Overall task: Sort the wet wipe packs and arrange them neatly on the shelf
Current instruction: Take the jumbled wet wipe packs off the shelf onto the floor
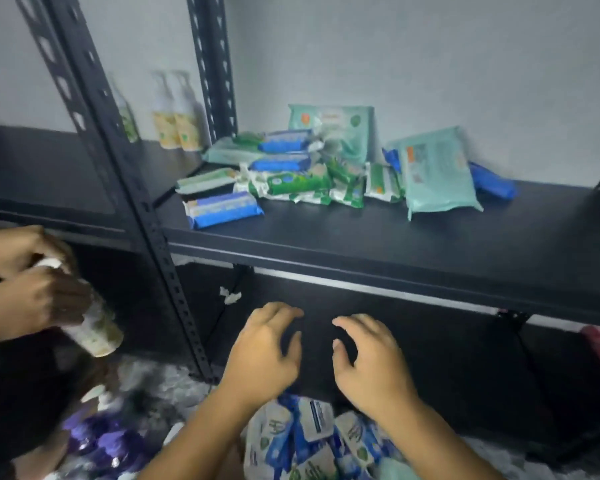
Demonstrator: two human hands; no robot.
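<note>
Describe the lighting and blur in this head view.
Head view: dim overall, the space under the shelf nearly black; motion blur smears the wet wipe packs and pump bottles; wide-angle distortion tilts the uprights; both hands empty.

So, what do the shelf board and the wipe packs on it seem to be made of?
The shelf board looks like matte black laminated wood or painted metal; its flat, dull surface leaves this open. The wipe packs seem to be soft plastic film: they are glossy, with crinkled, sealed ends.
</note>
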